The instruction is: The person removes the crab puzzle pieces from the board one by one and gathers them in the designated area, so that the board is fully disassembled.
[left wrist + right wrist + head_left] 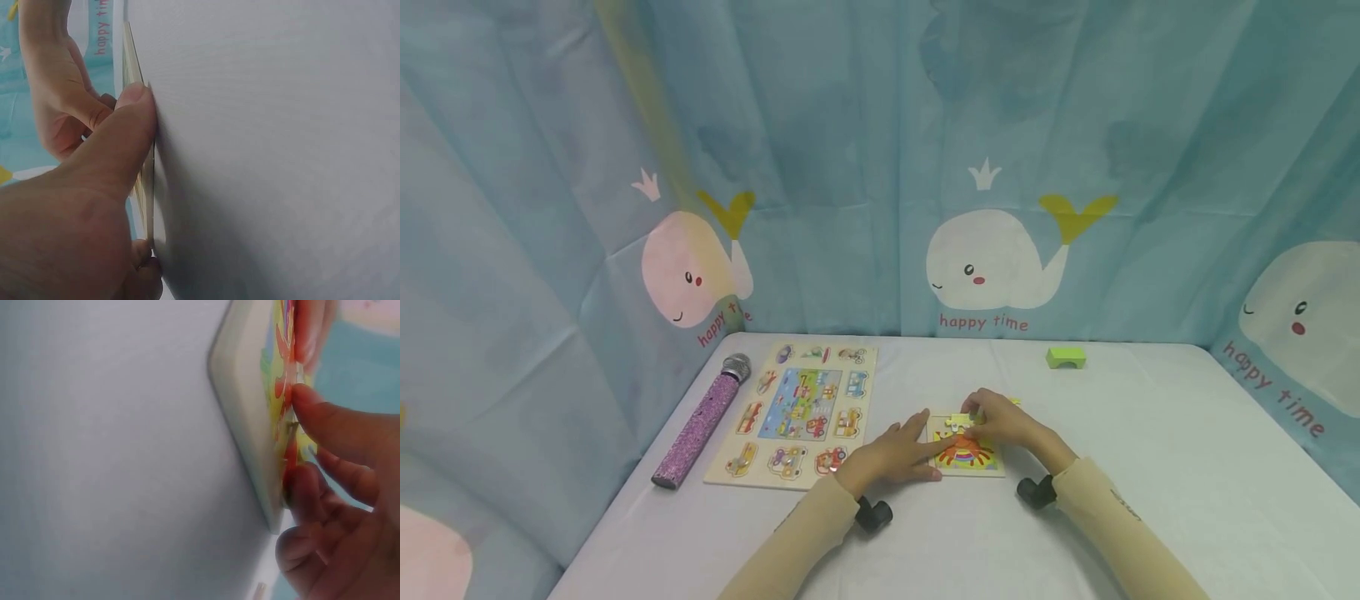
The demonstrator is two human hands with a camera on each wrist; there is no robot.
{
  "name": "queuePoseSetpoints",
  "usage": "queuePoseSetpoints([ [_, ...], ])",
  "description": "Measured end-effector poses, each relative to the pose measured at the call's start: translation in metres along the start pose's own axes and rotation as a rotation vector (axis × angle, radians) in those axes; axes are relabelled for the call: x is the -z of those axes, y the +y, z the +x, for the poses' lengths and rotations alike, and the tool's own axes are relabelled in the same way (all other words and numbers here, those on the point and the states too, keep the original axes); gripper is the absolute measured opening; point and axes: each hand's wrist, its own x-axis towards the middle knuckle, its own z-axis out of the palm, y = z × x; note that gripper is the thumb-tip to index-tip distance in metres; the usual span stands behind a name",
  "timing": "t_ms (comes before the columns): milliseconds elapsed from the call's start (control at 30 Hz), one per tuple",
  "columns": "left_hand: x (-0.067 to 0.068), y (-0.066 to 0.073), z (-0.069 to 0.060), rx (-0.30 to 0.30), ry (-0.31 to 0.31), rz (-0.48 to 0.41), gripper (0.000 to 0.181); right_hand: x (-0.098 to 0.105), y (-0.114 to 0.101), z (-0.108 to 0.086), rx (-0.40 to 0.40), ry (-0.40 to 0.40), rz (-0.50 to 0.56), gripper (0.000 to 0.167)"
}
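Note:
A small wooden crab puzzle (pixel 964 457) lies flat on the table before both hands. My left hand (pixel 898 454) steadies it from the left, one finger stretched over the picture and the thumb (pixel 134 115) against the board's edge. Over the puzzle's upper right part, my right hand (pixel 1006 421) pinches a puzzle piece, mostly hidden by its thumb (pixel 319 409) and fingers. A pale yellow piece (pixel 957 422) shows at the top of the board, just left of the right hand. Another yellow bit (pixel 1015 402) peeks out behind that hand.
To the left lies a larger wooden vehicle puzzle board (pixel 745 471), and beyond it a pink glittery microphone (pixel 698 429). A green arch block (pixel 1066 358) sits near the far edge of the white table (pixel 1187 467). A blue whale-print curtain (pixel 850 167) hangs around the table.

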Motion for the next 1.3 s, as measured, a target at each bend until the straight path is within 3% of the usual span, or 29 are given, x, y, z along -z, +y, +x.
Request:
queuePoseSetpoints([
  [367, 0.0, 0.0, 0.001, 0.013, -0.001, -0.004, 0.06, -0.001, -0.001, -0.001, 0.0, 0.015, -0.031, 0.025],
  [633, 0.001, 0.001, -0.001, 0.019, -0.007, -0.012, 0.06, 0.0, -0.004, -0.001, -0.019, -0.007, 0.004, 0.017],
  [933, 0.001, -0.001, 0.001, 0.0, 0.004, -0.003, 0.06, 0.001, 0.003, 0.002, 0.037, 0.0, 0.101, 0.004],
  [1300, 0.003, 0.001, -0.002, 0.0, 0.013, -0.013, 0.06, 0.004, 0.01, 0.006, -0.013, -0.015, 0.275, 0.006],
])
